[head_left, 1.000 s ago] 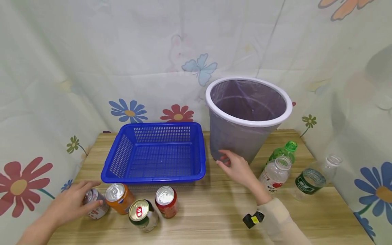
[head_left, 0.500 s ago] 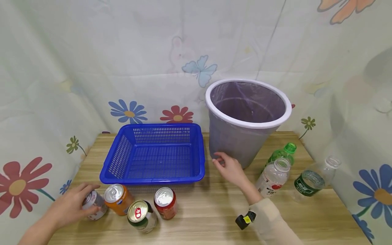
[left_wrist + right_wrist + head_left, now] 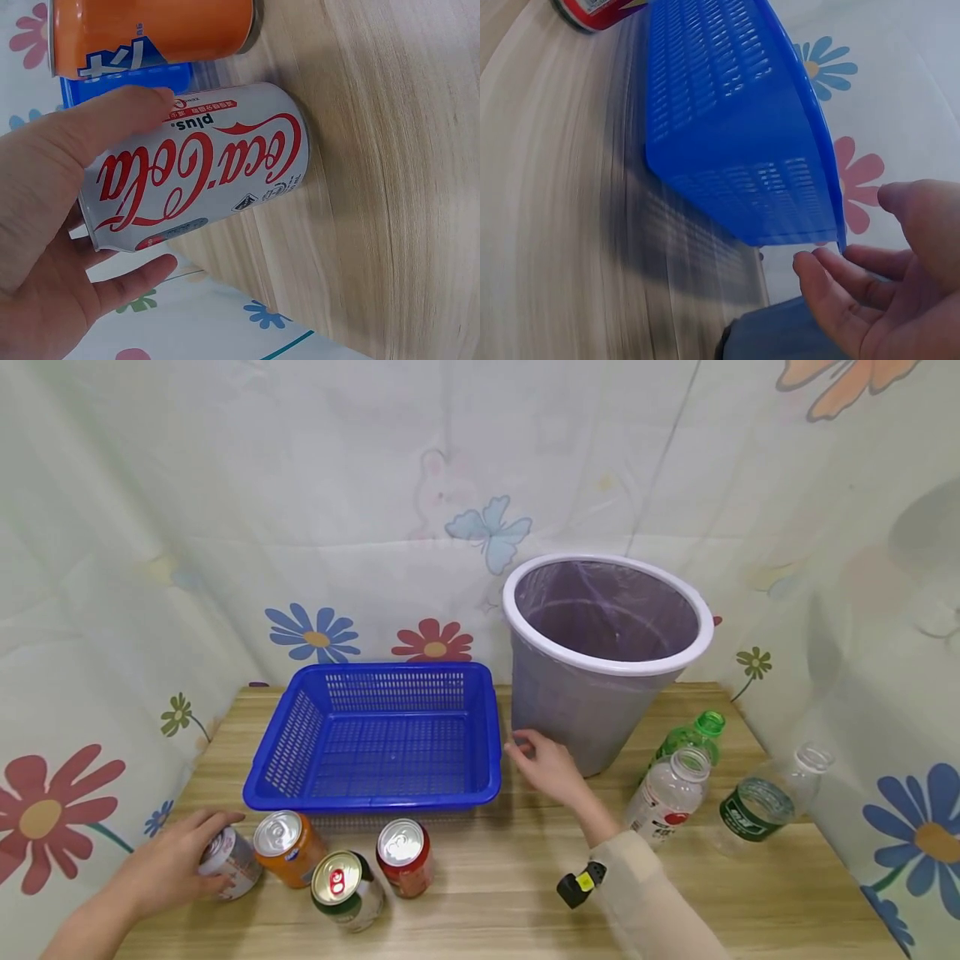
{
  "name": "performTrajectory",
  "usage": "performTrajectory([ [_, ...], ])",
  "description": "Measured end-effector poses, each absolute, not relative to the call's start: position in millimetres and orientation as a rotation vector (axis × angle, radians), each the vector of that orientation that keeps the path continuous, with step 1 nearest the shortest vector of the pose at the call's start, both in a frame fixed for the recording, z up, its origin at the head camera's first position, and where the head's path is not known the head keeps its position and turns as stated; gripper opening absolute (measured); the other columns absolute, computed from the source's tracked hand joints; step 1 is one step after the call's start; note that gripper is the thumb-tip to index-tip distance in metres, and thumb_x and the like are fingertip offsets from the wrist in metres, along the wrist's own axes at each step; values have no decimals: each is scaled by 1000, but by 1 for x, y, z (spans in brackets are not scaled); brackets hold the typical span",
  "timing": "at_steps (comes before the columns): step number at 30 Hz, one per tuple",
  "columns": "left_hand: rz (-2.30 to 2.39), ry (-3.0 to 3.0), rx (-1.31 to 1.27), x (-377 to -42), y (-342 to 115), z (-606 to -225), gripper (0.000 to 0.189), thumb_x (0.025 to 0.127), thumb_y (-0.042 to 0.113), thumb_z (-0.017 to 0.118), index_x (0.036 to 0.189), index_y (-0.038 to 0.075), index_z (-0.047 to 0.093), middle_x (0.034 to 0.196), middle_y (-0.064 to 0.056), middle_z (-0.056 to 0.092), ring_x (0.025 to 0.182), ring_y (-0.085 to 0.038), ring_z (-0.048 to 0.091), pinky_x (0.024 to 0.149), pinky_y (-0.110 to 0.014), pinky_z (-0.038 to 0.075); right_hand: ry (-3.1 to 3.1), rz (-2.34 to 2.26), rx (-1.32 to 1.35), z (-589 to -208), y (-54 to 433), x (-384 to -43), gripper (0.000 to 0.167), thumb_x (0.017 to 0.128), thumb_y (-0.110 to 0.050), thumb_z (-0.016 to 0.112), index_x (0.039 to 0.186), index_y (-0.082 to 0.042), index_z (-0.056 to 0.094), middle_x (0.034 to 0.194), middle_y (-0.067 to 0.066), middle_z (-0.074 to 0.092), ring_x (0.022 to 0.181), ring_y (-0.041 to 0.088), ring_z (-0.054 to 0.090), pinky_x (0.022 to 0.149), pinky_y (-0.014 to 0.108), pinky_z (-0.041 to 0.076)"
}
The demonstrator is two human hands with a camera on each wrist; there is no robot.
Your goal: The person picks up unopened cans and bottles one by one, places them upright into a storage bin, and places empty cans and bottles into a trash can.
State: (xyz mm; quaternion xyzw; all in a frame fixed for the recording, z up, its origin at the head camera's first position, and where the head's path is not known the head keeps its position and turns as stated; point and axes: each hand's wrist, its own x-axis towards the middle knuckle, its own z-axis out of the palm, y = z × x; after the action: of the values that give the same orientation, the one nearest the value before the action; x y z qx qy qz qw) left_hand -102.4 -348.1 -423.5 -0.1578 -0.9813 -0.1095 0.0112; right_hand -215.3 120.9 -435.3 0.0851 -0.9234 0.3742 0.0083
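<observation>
Behind it all hangs a pale fabric backdrop printed with flowers (image 3: 375,468), and on the wood-grain table (image 3: 510,893) it looks like early going: all four cans and all three bottles stand on the boards. Up at right of centre, the round grey plastic bin with a white rim (image 3: 570,718); left of centre, the blue rectangular plastic basket (image 3: 375,800). None of the cans is inside that basket.

Lower right, the clear bottle with a green label (image 3: 753,810), then the clear bottle with a red mark (image 3: 667,802), partly hiding the green plastic bottle (image 3: 690,739).

The right hand (image 3: 551,772) has fingers loosely bent, grasping nothing, just beside the basket's right rim; contact can't be told. At lower left, the left hand (image 3: 168,864) has it: fingers and thumb around the silver-white aluminium cola can (image 3: 238,864), whose base appears to rest on the table. Grip made, lift not yet, by the look of it.

In the way? The orange can (image 3: 292,856) crowds close alongside, with the dark green gold-topped can (image 3: 351,897) and the red can (image 3: 408,864) farther right, all untouched.
</observation>
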Motion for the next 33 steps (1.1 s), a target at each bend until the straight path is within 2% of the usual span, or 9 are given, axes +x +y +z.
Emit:
performTrajectory([
  [4,-348,-3071,-492,-102,-348,-423,71,53,24,86,116,8,58,107,-10,58,88,-26,58,70,-48,52,-2902,1235,198,-435,114,-219,43,91,-36,54,123,-7,56,100,8,68,53,12,62,80,38,51],
  [8,-358,-3078,-492,-103,-348,-422,70,53,23,86,116,8,58,107,-11,59,89,-27,59,71,-49,52,-2893,1354,124,-436,109,-222,45,90,-37,55,123,-6,56,101,8,66,47,12,60,62,32,55],
  [11,-365,-3091,-485,-103,-348,-421,70,54,22,86,115,8,58,107,-11,59,89,-26,59,70,-48,53,-2876,1481,73,-437,107,-222,46,90,-36,55,124,-5,54,101,8,64,51,15,61,52,30,55],
  [15,-365,-3093,-477,-103,-347,-421,68,54,22,86,115,8,58,107,-11,59,88,-25,59,69,-47,53,-2842,1609,49,-439,105,-223,47,90,-33,56,125,-2,53,97,11,64,60,16,62,51,32,55],
  [22,-369,-3094,-468,-103,-347,-422,67,54,21,86,114,9,59,106,-10,59,87,-24,59,68,-46,53,-2778,1714,3,-442,100,-224,43,90,-30,57,121,-1,55,92,17,64,71,33,65,53,38,56],
  [28,-370,-3085,-466,-103,-347,-422,65,52,21,86,111,9,60,103,-8,59,86,-24,59,68,-46,53,-2684,1848,-55,-443,94,-229,42,90,-28,58,120,1,55,90,14,64,74,31,63,59,42,57],
  [33,-369,-3082,-476,-104,-348,-423,64,53,21,86,110,9,60,103,-7,59,87,-24,58,70,-47,53,-2654,1913,-92,-445,91,-232,43,88,-24,59,122,2,53,96,15,62,71,20,62,64,43,56],
])
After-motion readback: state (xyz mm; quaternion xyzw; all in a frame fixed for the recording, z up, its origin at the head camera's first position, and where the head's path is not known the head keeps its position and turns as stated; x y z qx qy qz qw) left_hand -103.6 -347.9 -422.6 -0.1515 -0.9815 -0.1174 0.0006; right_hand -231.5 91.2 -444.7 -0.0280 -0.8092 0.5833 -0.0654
